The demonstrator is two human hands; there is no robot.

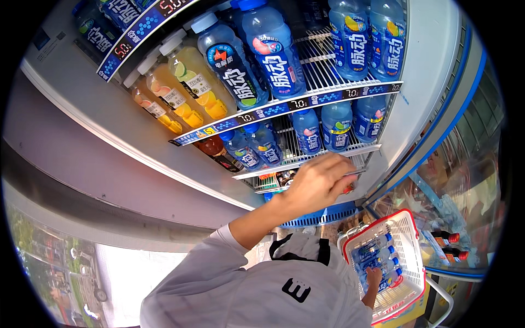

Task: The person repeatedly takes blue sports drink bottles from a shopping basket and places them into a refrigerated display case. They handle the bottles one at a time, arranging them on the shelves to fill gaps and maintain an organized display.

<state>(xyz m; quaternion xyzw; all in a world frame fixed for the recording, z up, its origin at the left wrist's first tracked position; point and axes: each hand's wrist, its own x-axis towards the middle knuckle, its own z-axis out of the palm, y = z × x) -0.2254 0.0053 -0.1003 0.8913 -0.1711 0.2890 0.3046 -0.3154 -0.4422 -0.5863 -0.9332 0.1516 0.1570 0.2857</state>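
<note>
My left hand [320,180], its fingers curled, is in front of the lower wire shelves of a drinks cooler; whether a thin, shiny edge by its fingertips is held or lies behind them is unclear. To the lower right, my right hand [372,276] touches blue-capped drink bottles [379,256] lying in a white plastic basket [416,266] with a red rim. The hand's grip is too small to make out. Blue drink bottles [272,57] and white-capped yellow drink bottles [197,78] stand on the upper shelf. Smaller blue bottles [337,127] stand one shelf below.
Price strips [295,104] run along the shelf's front edge. At the left is the cooler's pale side wall [102,106]. A blue-edged glass door [459,192] stands at the right, with red-capped bottles [453,254] seen near its lower part. The basket's white handle [447,297] sticks out to the right.
</note>
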